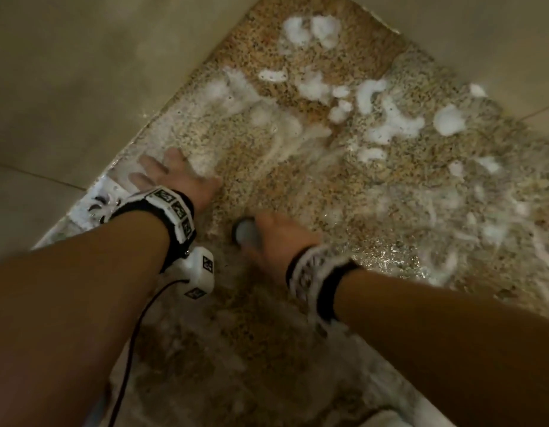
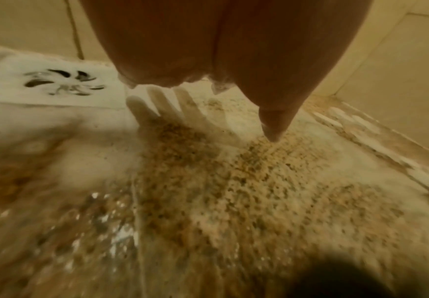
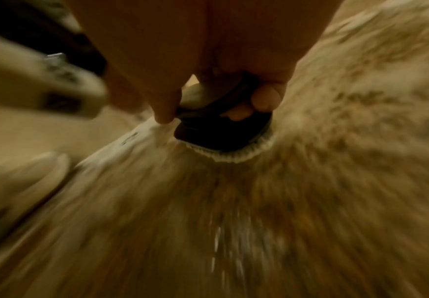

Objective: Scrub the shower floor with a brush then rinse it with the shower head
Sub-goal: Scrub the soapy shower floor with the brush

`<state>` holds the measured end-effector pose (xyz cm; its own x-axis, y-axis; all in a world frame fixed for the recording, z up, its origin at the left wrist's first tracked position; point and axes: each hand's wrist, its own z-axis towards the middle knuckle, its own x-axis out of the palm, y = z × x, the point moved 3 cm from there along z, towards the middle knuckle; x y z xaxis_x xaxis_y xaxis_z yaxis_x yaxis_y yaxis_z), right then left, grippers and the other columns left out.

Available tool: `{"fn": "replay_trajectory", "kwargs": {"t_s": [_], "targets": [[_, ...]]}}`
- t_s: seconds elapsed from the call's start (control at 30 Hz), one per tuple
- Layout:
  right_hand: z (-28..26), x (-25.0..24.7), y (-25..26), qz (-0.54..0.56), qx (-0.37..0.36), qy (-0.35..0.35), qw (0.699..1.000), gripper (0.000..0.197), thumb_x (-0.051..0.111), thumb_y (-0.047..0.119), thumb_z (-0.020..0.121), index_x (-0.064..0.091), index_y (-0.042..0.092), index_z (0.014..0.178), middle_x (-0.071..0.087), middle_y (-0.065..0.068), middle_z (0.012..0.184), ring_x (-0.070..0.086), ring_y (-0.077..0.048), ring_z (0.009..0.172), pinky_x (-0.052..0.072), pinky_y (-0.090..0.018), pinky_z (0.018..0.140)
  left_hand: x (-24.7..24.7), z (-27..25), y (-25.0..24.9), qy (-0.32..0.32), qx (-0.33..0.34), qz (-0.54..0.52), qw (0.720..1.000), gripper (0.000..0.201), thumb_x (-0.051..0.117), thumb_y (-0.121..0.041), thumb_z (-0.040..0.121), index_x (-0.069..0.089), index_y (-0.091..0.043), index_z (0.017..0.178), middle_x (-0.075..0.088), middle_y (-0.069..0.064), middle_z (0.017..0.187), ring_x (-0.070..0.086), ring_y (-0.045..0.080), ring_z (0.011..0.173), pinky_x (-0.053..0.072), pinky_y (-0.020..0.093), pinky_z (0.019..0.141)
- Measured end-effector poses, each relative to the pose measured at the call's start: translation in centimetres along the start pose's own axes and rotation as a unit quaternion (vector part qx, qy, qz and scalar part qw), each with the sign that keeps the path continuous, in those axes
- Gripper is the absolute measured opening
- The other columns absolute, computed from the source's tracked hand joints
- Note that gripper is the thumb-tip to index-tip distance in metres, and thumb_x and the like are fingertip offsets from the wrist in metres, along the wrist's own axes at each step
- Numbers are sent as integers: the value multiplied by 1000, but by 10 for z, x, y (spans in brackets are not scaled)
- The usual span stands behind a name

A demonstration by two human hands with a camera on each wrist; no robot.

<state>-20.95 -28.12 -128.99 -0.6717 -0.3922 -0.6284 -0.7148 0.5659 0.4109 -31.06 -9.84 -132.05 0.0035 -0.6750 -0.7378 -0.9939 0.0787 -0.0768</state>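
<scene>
You have no readable text, label, brand or number in any of the three views. The only printed marks are the black-and-white square code patterns on the wrist bands (image 1: pixel 174 208) and on the white camera box (image 1: pixel 199 272) under your left wrist; they are patterns, not letters or digits. In the right wrist view the same box (image 3: pixel 37 80) shows dark squares, too blurred to read.
</scene>
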Motion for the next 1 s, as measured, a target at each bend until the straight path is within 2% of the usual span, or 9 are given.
{"fn": "replay_trajectory", "kwargs": {"t_s": [0.17,0.27,0.37,0.43,0.5,0.6,0.7,0.83,1.0], "targets": [[-20,-13,-71,17,62,-72,995,57,50,64,93,44,27,136,55,-2,132,57,-28,112,49,-39,91,-12,11,-7,-13,18,35,999,107,55,-78,89,-9,-39,164,-24,6,171,-16,42,157,8,68,124],[-4,-62,-119,108,204,-219,948,52,54,56,96,48,19,131,60,-9,126,56,-27,94,43,-35,78,-12,16,-9,-16,17,47,999,108,55,-79,88,-14,-41,163,-24,7,171,-16,43,157,8,68,123],[12,-81,-121,192,295,-261,899,56,55,53,96,44,13,134,60,-13,126,60,-33,98,46,-39,75,-8,14,-15,-11,21,45,999,110,56,-80,87,-14,-42,162,-23,7,171,-14,44,157,9,68,123],[22,-76,-91,211,262,-272,902,39,56,46,96,51,16,121,63,-7,108,63,-30,90,52,-38,72,-5,11,-24,-10,36,47,998,110,57,-81,86,-13,-42,162,-22,7,171,-14,43,157,9,68,123],[26,-50,-44,163,160,-188,955,21,54,35,97,55,14,101,60,-2,92,61,-27,79,52,-34,65,-5,10,-35,-15,60,58,996,109,58,-81,84,-9,-43,162,-21,6,172,-12,42,157,11,68,123],[4,-2,-5,65,71,-41,995,47,56,50,95,49,19,129,56,-6,123,59,-33,107,53,-43,86,-5,8,-48,-29,87,80,993,110,63,-80,82,-1,-42,162,-15,7,171,-7,43,157,16,68,122],[-14,3,-33,61,86,-73,992,58,54,58,95,42,22,138,54,-6,133,57,-31,114,51,-42,90,0,3,-57,-9,98,100,990,121,67,-82,77,-8,-42,163,-22,12,170,-12,43,157,11,68,123],[-15,-44,-100,166,222,-219,935,57,55,56,95,46,18,137,61,-9,126,62,-31,104,48,-36,74,11,2,-51,10,111,129,985,130,69,-86,69,-14,-45,161,-30,11,168,-17,43,156,10,69,123],[-5,-66,-126,275,334,-277,858,62,54,55,96,38,16,142,60,-11,127,59,-32,88,45,-35,64,13,-2,-47,28,117,171,978,133,67,-87,70,-21,-44,160,-30,11,168,-19,43,156,12,69,123]]}}
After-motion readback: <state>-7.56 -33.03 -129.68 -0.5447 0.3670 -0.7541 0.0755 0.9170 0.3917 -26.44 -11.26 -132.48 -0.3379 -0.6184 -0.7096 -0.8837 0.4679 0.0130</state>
